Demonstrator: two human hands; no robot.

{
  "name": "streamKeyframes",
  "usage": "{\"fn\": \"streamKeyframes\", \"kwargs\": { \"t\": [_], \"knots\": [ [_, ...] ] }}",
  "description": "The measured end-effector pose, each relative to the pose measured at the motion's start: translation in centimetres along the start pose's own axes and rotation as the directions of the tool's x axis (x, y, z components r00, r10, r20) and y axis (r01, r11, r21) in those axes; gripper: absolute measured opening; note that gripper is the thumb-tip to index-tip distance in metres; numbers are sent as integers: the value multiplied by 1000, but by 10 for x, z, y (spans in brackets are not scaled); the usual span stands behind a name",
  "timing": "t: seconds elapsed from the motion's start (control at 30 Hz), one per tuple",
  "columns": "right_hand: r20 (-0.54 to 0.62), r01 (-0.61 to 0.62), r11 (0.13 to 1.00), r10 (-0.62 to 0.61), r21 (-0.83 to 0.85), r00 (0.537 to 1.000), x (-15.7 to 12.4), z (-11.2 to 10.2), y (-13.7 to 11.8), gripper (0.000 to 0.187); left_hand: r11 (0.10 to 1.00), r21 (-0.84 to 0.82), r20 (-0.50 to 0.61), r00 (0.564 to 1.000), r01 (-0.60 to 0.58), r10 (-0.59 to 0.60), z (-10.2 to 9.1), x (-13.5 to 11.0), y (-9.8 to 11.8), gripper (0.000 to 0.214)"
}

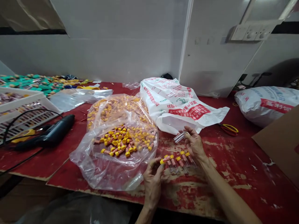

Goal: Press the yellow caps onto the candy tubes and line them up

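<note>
Left-hand grip (152,179): thumb and fingers closed on a yellow-capped vial (166,159), just beside the row. Right-hand grip (195,143): fingers pinched on clear tubes (179,137), apart from that vial. On the tabletop (201,193) between the hands, a short row of capped vials (179,161) with clear lower ends appears finished. Judged outstanding: the held vial and the many loose vials (127,146) in the plastic bag (93,174). Not determinable: tube count, partly finger-covered; contents of the printed sack (163,93); the row's blurred lower ends. Carton (280,140) cut off at right.
</note>
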State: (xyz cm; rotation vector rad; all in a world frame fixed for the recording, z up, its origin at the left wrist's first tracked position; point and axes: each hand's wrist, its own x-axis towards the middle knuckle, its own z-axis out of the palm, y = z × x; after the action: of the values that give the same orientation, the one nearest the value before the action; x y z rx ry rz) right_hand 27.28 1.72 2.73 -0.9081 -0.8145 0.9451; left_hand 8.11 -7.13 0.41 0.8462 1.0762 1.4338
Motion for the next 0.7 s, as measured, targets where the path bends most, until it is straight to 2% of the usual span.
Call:
{"fn": "streamKeyframes", "kwargs": {
  "t": [0.1,0.23,0.43,0.53,0.63,0.7],
  "knots": [
    [-2,-119,980,121,160,993,-52,6,-13,39,997,-65,19,998,53,-52,9,-8,4,32],
    [2,-166,982,166,88,986,-89,3,-16,37,995,-59,8,997,75,-74,13,-16,4,32],
    [53,-121,992,123,-37,991,-111,-5,-2,35,994,-34,92,991,103,-100,11,-27,-4,31],
    [124,-109,986,125,-128,984,-119,-7,-8,32,996,10,107,990,94,-94,8,-30,-5,29],
    [222,-16,952,87,-304,971,-125,-13,-18,26,996,39,117,990,81,-85,3,-30,-4,30],
    [242,-15,927,114,-375,964,-127,-18,-20,30,994,68,140,986,84,-93,0,-31,-3,29]
  ]
}}
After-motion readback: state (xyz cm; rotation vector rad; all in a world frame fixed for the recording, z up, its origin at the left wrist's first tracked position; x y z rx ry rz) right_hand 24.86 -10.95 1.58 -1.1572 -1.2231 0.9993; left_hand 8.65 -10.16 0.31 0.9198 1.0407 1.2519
